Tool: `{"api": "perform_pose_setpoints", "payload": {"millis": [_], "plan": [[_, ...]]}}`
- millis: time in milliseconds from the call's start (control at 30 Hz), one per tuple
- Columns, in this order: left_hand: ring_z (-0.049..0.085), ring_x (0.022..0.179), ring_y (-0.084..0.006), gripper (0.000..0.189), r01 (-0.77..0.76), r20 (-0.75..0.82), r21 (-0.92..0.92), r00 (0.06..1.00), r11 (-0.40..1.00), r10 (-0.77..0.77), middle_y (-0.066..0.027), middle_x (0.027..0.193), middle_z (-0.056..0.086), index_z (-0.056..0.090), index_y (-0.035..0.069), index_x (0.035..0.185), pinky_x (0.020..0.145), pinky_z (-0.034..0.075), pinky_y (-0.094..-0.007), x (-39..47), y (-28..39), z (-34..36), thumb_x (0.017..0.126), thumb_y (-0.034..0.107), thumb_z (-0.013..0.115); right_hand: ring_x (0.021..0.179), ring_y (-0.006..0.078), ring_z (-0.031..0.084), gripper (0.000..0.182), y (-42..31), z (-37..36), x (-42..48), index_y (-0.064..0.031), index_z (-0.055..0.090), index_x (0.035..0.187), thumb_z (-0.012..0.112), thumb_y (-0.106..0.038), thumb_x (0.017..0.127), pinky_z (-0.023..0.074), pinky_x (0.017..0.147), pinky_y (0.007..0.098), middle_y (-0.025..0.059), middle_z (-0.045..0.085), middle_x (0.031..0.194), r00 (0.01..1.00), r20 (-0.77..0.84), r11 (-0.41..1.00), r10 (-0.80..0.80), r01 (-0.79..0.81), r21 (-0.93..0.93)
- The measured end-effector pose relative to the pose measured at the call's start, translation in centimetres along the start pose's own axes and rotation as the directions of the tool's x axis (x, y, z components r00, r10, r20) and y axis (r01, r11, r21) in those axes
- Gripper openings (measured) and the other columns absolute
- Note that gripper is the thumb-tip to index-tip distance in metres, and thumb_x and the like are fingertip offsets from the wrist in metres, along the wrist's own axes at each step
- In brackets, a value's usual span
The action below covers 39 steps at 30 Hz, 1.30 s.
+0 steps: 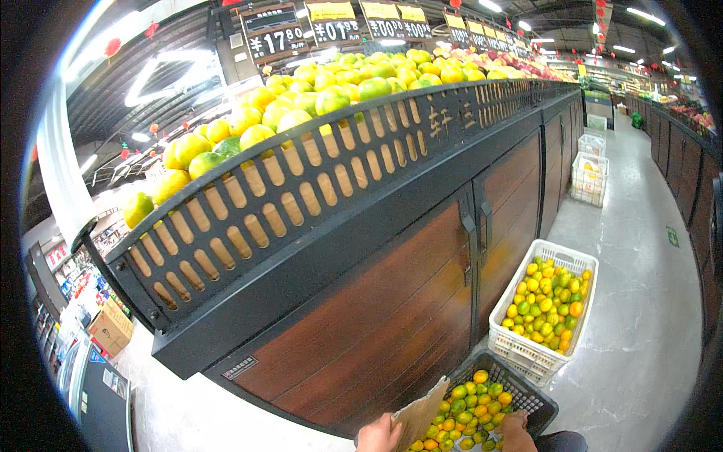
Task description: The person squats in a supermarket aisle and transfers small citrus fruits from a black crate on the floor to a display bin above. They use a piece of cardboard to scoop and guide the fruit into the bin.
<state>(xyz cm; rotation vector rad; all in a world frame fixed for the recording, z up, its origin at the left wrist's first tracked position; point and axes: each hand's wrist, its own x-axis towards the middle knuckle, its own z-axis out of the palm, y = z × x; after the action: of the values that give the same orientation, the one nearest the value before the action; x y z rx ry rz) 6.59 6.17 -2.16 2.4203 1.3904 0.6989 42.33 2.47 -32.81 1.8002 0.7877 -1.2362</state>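
Note:
At the bottom edge, my left hand grips a torn piece of brown cardboard, which leans up along one side of a black plastic crate. Small green-and-orange citrus fruits lie loose in that crate. My right hand reaches into the crate's right side among the fruits. Its fingertips are hard to make out, so whether it holds a fruit is unclear. Just beyond stands a white plastic crate, filled with similar citrus fruits.
A display counter with brown panels runs alongside, its black slatted rail holding back piled larger citrus. More white crates line the aisle floor. Another counter borders the right. A cardboard box sits far left.

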Motion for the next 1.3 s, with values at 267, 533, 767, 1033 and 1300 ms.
{"api": "perform_pose_setpoints", "payload": {"millis": [267,533,767,1033,1300], "plan": [[0.057,0.054,-0.0341,0.019,-0.006,-0.037,-0.015,0.999,1.0,0.005,-0.0153,0.06,0.056,0.049,0.004,0.08,0.048,0.045,-0.0431,-0.3,0.1,-0.1,0.079,0.022,0.057,0.108,0.0295,0.041,0.06,0.6,1.5,-6.1,-0.0098,0.051,0.119,0.065,-0.048,0.074,0.0479,0.073,0.0383,0.014,0.039,0.126,0.984,-0.179,0.817,-0.006,0.108,0.566],[0.057,0.055,-0.0345,0.018,-0.035,-0.072,-0.031,0.997,0.999,0.033,-0.0158,0.061,0.056,0.049,0.005,0.081,0.049,0.045,-0.0438,-0.7,0.3,-0.2,0.079,0.021,0.055,0.083,0.0187,0.056,0.041,-0.5,-3.2,-20.4,-0.0102,0.056,0.108,0.063,-0.038,0.079,0.0501,0.062,0.0325,0.0067,0.054,0.104,0.793,-0.526,-0.062,-0.307,0.534,0.843],[0.057,0.055,-0.0349,0.017,-0.069,-0.081,-0.062,0.995,0.996,0.064,-0.0163,0.061,0.057,0.049,0.005,0.082,0.05,0.045,-0.0444,-0.4,0.4,-0.5,0.08,0.021,0.054,0.066,0.0134,0.055,0.034,1.4,-7.5,-45.0,-0.0027,0.049,0.11,0.057,-0.013,0.079,0.0451,0.046,0.0247,0.0072,0.056,0.088,-0.141,-0.967,-0.63,-0.21,0.777,0.023],[0.057,0.056,-0.0353,0.016,-0.043,-0.104,-0.084,0.994,0.996,0.034,-0.0168,0.062,0.057,0.049,0.005,0.083,0.051,0.045,-0.0451,-1.9,-0.9,-2.3,0.08,0.02,0.053,0.062,0.0097,0.053,0.036,0.2,-15.8,-69.1,0.0007,0.054,0.105,0.062,-0.022,0.078,0.0462,0.051,0.0239,0.0043,0.054,0.076,-0.635,-0.769,-0.349,0.074,0.706,-0.616],[0.057,0.057,-0.0357,0.015,-0.073,-0.105,-0.131,0.993,0.989,0.059,-0.0173,0.063,0.057,0.049,0.005,0.083,0.052,0.045,-0.0458,-1.6,-0.8,-2.0,0.08,0.02,0.051,0.099,0.029,0.057,0.055,-1.1,-30.6,-77.1,0.0007,0.056,0.112,0.064,-0.034,0.071,0.0437,0.085,0.0356,0.0217,0.056,0.112,-0.636,-0.771,0.526,-0.04,0.642,-0.557]]}}
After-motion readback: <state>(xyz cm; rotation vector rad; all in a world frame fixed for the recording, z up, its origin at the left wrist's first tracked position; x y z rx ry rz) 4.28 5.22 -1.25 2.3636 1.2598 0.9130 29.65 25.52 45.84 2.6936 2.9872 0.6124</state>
